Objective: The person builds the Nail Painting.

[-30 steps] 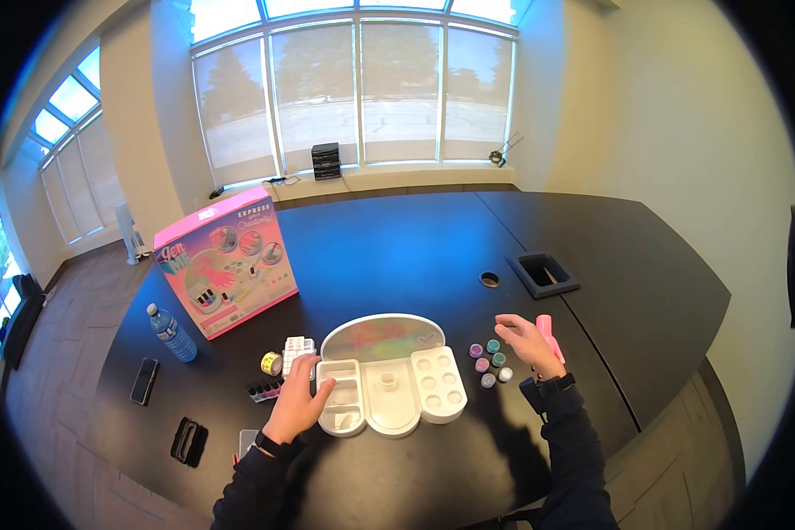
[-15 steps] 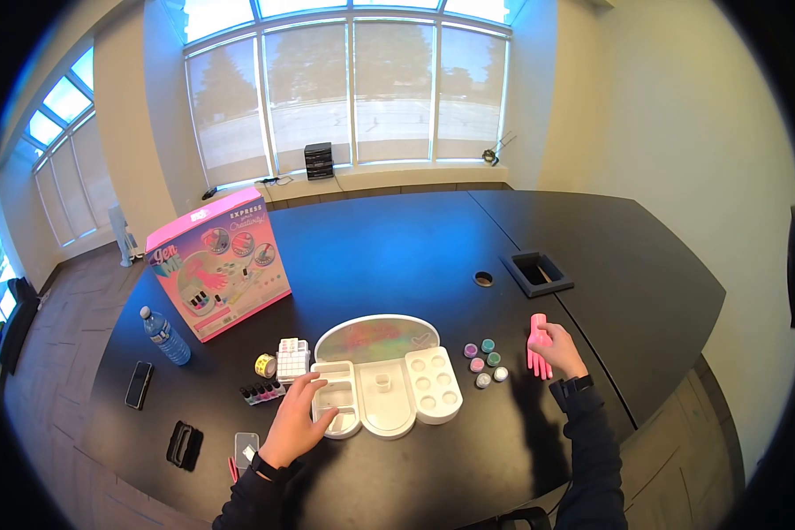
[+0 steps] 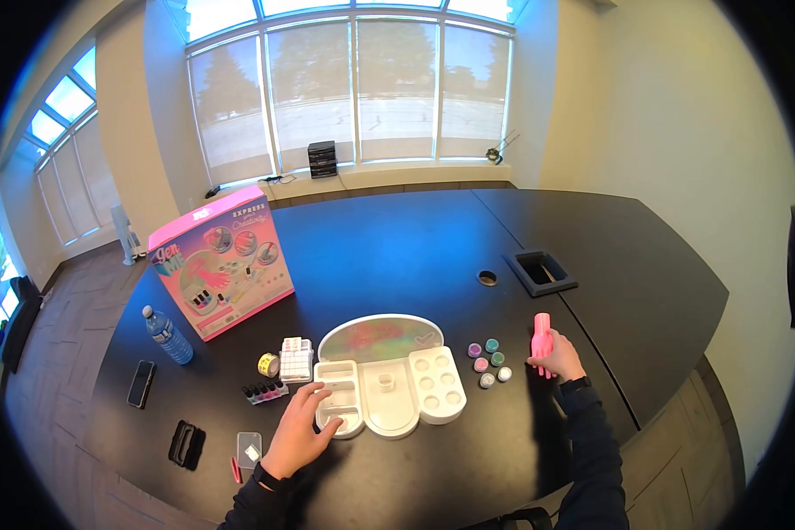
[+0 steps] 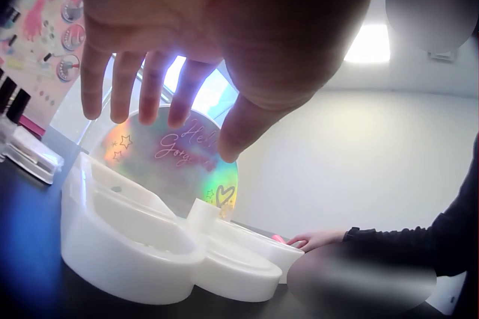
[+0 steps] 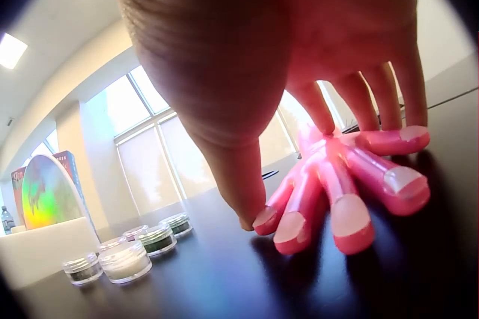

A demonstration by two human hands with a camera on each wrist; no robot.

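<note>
I have the right hand (image 3: 558, 353) over the pink model hand (image 3: 541, 329), which lies on the right of the table (image 3: 371, 238), its fingertips toward the near side. My right thumb sits at one outer edge and the other fingers come down across its far part, so I read this as a grip from two sides; how firmly they clamp, I cannot tell. Holding it from above seems sensible, since the splayed pink fingers leave little flat surface to pinch.

My left hand (image 3: 297, 435) hovers by the left compartments of the white manicure organizer (image 3: 389, 412), fingers spread apart and nothing in them. The organizer stands central, its upright holographic panel (image 3: 380, 336) at the far edge, presumably so the trays face me unobstructed.

Just right of it, six small lidded pots (image 3: 480, 364) stand grouped near the tray of round wells (image 3: 437, 384), probably for easy reach. To the left, the row of nail polish bottles (image 3: 265, 391), yellow tape roll (image 3: 268, 364) and white case (image 3: 296, 361) cluster together, likely to keep small pieces in one place. The printed box (image 3: 225, 265) and water bottle (image 3: 167, 336) stand farther left, apparently out of the hands' way.
</note>
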